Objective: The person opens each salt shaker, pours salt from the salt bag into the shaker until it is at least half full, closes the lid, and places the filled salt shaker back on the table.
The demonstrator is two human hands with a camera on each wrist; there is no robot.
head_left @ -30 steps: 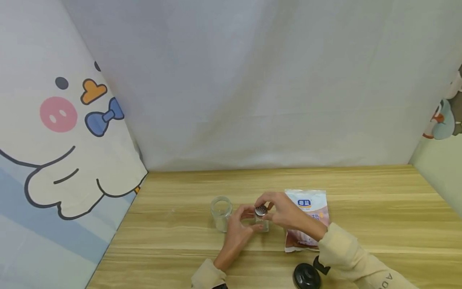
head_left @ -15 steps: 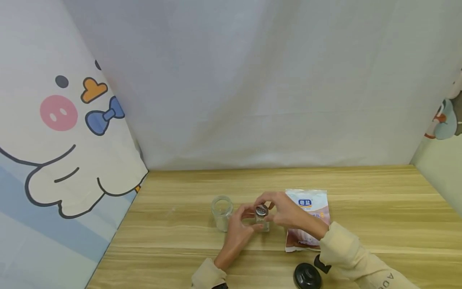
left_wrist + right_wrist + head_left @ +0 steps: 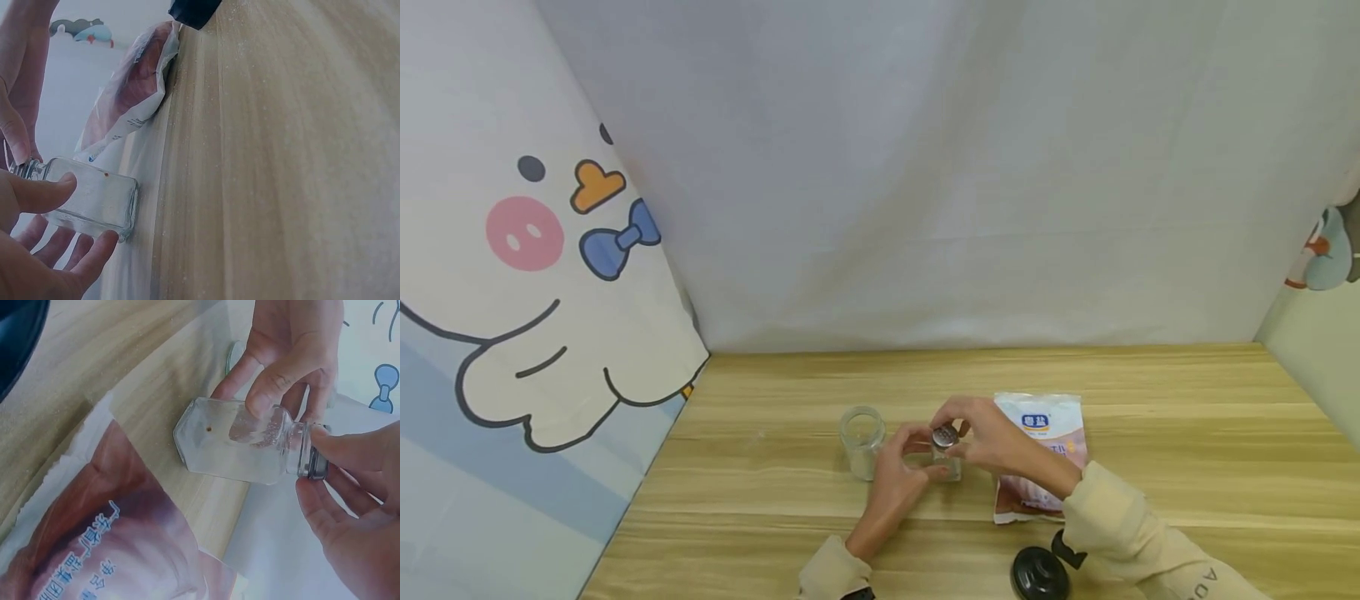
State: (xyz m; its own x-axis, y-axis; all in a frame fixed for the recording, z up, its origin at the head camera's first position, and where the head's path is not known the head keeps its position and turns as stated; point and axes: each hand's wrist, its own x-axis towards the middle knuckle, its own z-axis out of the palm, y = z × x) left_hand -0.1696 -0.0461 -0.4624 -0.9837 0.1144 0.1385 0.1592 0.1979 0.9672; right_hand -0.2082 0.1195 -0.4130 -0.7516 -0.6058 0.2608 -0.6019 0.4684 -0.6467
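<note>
A small clear glass shaker bottle [image 3: 225, 456] stands upright between my hands, with whitish contents and a small reddish-brown speck on its side. My left hand [image 3: 897, 483] grips its body, the thumb on one face and the fingers around the other. At the top, my right hand [image 3: 988, 435] pinches the perforated metal cap [image 3: 945, 436] between thumb and fingers. The cap sits on the bottle's neck. Just left of my left hand is an uncovered glass jar [image 3: 861, 454] with white material inside.
A white and reddish-brown salt bag [image 3: 1037, 407] lies under my right forearm. Near the front of the wooden table [image 3: 760, 492] rests a round black lid [image 3: 1039, 573], beside the black wrist strap. A pale curtain [image 3: 925, 208] hangs behind the table.
Both hands stay on the shaker bottle in nearly the same place. The cap's top tilts slightly differently under the right fingers. The jar, bag and lid have not moved.
</note>
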